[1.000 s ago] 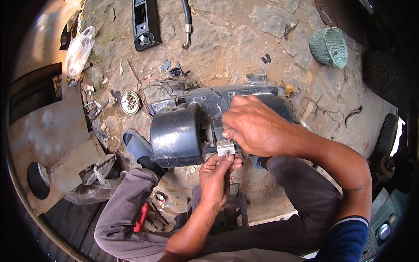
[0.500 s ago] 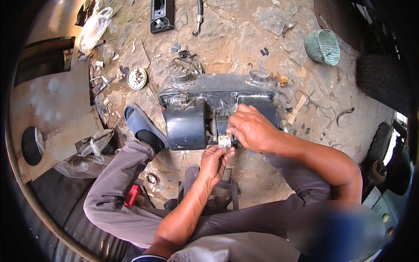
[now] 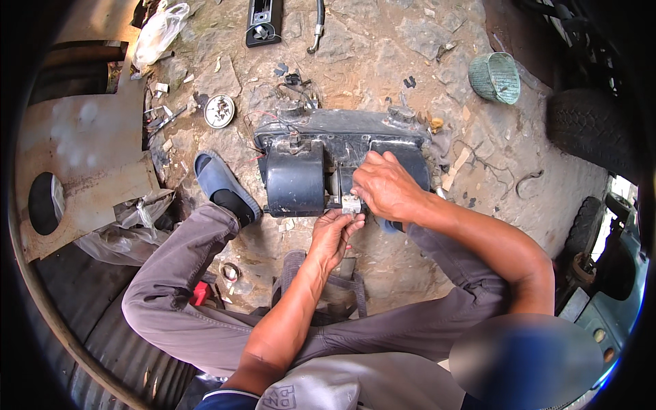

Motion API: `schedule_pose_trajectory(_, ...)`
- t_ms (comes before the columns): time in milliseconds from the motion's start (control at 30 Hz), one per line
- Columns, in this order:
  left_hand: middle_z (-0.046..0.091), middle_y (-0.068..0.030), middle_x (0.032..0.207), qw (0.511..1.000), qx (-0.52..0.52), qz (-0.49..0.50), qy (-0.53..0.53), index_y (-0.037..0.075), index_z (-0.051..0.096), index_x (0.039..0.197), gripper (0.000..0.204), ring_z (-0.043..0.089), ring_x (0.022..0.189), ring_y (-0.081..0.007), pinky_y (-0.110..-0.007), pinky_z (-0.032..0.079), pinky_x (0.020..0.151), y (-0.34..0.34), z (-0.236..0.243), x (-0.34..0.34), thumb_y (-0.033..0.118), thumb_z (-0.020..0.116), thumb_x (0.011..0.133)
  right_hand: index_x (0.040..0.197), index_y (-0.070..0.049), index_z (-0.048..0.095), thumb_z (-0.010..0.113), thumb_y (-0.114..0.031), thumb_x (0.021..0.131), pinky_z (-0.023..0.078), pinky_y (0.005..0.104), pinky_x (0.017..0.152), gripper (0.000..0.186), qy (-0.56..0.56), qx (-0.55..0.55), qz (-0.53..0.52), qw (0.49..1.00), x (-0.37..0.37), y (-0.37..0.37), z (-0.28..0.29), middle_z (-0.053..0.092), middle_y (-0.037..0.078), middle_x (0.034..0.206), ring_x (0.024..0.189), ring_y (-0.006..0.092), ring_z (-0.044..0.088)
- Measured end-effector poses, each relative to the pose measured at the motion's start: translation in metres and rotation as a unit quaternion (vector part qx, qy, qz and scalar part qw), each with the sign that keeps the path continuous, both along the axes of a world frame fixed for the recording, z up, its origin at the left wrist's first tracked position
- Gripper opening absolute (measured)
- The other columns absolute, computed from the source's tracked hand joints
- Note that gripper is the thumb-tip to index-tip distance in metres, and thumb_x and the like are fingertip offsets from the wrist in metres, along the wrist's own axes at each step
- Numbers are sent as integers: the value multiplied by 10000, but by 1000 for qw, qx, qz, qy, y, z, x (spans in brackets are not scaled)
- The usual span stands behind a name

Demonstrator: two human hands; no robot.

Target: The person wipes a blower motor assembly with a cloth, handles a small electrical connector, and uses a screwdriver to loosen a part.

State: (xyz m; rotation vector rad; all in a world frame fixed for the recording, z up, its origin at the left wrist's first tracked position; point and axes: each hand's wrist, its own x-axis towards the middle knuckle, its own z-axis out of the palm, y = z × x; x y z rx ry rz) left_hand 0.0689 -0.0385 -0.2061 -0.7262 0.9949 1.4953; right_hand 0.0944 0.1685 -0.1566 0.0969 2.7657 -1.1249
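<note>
A black plastic blower housing [image 3: 295, 179] with two rounded drums lies on the ground in front of me. At its near middle, between the drums, sits a small silver metal block [image 3: 351, 204]. My left hand [image 3: 331, 236] pinches the block from below with thumb and fingertips. My right hand [image 3: 388, 186] reaches in from the right over the right drum, fingers curled down and pressed together at the block's upper right side. Whatever its fingertips grip is hidden behind the knuckles. Thin red wires [image 3: 260, 115] trail from the housing's far left corner.
Around the housing on the rough stone ground are a round lid of small parts [image 3: 219, 111], a green basket [image 3: 494, 78], a black panel [image 3: 264, 24] and a hose [image 3: 319, 26]. A cut metal sheet [image 3: 82, 150] stands left; a tyre [image 3: 593, 130] lies right. My sandalled foot [image 3: 222, 181] is beside the housing.
The view has shifted slightly, so the housing sits a little higher in it. Both hands stay at the silver block, with only a small change in the right fingers.
</note>
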Motion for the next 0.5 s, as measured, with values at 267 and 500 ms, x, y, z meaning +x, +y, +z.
schedule_pose_trajectory(267, 695, -148, 974, 1000, -10, -10, -7, -26, 622, 1030, 111, 710, 906, -245, -329, 606, 829, -1, 0, 0, -33, 554, 943, 749, -46, 628, 686, -145, 829, 368, 405, 782, 140, 7, 22, -9, 1000, 2, -7, 2, 627, 95, 768, 874, 266, 538)
schedule_pose_trajectory(500, 692, -146, 978, 1000, 0, 4, 5, -29, 619, 1031, 112, 710, 903, -244, -328, 611, 821, 0, -4, 1, -35, 548, 944, 762, -46, 643, 693, -146, 806, 374, 406, 785, 120, 7, 43, 21, 999, 1, -6, 4, 631, 89, 767, 899, 270, 539)
